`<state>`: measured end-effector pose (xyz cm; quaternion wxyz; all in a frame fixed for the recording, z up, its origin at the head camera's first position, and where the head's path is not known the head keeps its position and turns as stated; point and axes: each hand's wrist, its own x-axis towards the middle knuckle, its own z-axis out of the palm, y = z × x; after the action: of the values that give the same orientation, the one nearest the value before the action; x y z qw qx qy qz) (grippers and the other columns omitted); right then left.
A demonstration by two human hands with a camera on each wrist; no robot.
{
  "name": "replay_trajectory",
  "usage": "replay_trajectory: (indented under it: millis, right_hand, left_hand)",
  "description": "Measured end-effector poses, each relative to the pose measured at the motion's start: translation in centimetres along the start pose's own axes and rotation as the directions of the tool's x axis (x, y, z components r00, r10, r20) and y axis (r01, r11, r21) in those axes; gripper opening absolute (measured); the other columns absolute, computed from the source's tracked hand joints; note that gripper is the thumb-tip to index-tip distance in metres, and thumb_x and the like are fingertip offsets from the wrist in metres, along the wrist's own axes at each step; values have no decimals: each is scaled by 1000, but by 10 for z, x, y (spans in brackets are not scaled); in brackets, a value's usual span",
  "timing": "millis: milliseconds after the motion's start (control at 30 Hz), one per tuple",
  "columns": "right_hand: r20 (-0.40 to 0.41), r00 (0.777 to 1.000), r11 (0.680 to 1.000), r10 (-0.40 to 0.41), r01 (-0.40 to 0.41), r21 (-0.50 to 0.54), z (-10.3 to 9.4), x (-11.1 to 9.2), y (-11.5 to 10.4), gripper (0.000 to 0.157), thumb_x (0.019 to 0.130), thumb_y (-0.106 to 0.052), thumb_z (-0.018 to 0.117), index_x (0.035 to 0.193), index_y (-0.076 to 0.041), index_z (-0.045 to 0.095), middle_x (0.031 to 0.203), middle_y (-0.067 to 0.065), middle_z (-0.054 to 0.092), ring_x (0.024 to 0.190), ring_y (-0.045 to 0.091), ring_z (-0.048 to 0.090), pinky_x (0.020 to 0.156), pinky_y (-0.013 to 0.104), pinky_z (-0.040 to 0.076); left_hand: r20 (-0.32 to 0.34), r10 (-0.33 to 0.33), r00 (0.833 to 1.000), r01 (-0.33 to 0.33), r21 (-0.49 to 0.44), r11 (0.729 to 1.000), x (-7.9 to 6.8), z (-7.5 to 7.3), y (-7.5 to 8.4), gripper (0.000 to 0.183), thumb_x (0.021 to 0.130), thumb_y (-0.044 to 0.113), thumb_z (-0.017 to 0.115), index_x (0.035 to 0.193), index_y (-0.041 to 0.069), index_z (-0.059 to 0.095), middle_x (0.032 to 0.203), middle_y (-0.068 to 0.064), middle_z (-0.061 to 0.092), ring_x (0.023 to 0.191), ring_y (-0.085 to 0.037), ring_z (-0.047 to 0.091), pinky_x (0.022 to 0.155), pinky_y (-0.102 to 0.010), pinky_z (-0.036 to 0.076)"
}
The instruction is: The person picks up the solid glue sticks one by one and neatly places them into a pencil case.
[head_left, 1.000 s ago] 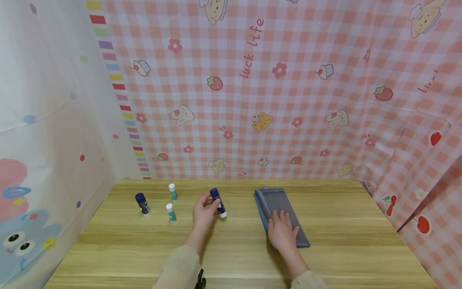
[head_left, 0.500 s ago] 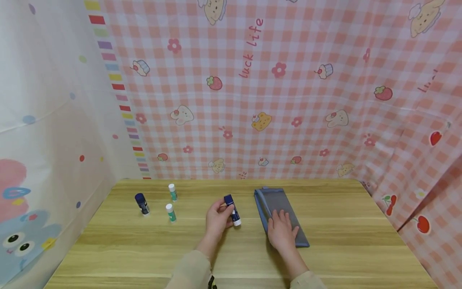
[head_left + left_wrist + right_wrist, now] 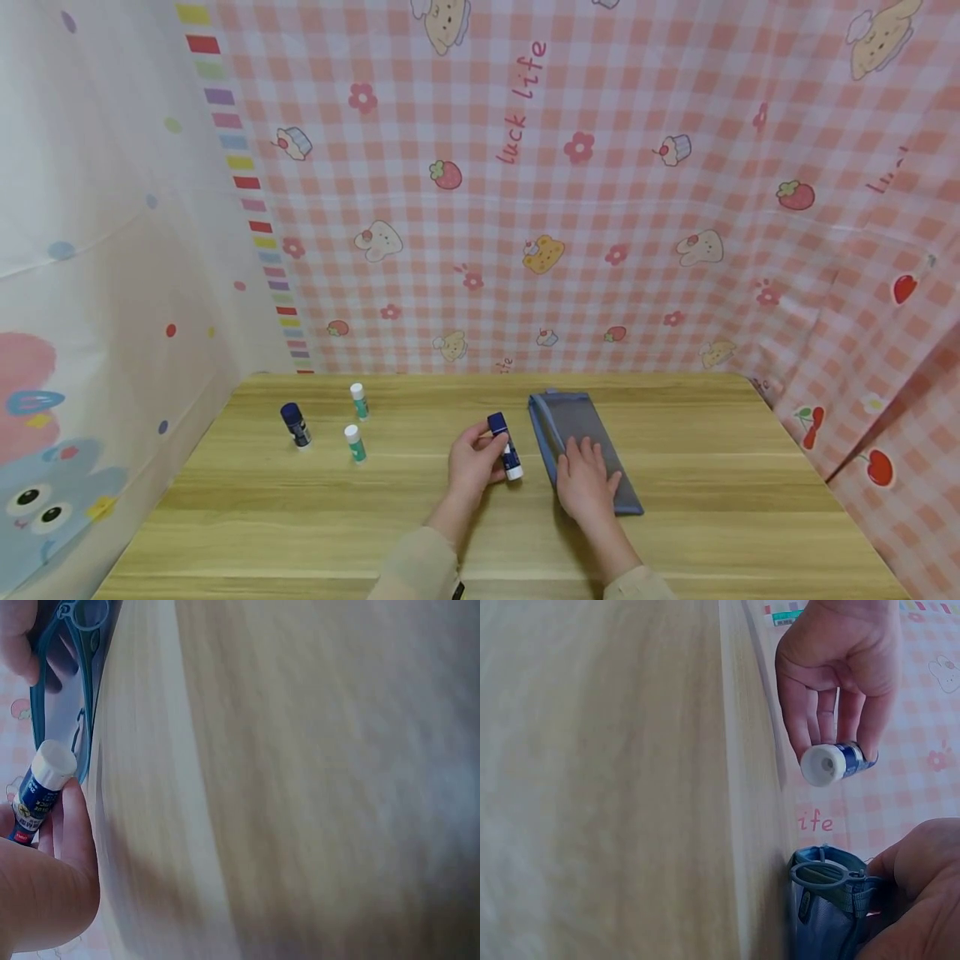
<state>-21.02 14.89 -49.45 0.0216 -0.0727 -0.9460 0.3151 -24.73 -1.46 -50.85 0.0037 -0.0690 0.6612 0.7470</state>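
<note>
My left hand (image 3: 471,462) holds a glue stick (image 3: 506,447) between thumb and fingers, its dark blue cap up and its white base slanting down to the right. The right wrist view shows that white base end (image 3: 822,765) near the mouth of a grey-blue mesh zip pouch (image 3: 829,900). The pouch lies on the table, right of the glue stick. Over it is my right hand (image 3: 585,483), fingers extended on top and thumb hidden at the zip side. In the left wrist view, this hand's digits show on both sides of the pouch's wall, and its mouth gapes.
Farther left on the wooden table (image 3: 420,550) stand another dark blue glue stick (image 3: 296,426) and two small green ones with white caps, one nearer (image 3: 355,444) and one behind (image 3: 360,402). A pink checked cloth (image 3: 525,200) hangs behind the table.
My left hand has carried the glue stick right and slightly nearer me, up close to the pouch. The right hand and pouch have stayed in place.
</note>
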Motion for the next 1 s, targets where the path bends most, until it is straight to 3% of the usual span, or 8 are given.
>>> replay_trajectory:
  millis: [433,800,1000]
  right_hand:
    - [-27,999,999,-28,29,15,1,-1,1,47,103,-17,41,142,10,43,150,35,30,141,51,20,105,80,7]
    - [-48,998,999,-40,42,29,0,-3,2,46,103,-16,42,140,11,45,149,36,32,141,51,22,104,80,8]
    - [-54,998,998,-32,35,43,1,-2,3,46,103,-16,40,141,10,44,149,35,31,141,51,22,105,80,7]
  left_hand:
    - [21,0,1000,1,-54,999,-3,23,-1,40,90,6,72,126,-6,60,87,-10,64,64,-19,65,53,-40,60]
    - [1,-21,1000,21,-20,1000,1,39,-8,38,89,7,72,124,-6,62,86,-12,64,61,-16,65,51,-36,60]
    - [-9,-11,1000,11,51,999,-2,48,-8,35,88,8,74,120,-4,65,83,-10,65,61,-15,64,49,-35,59]
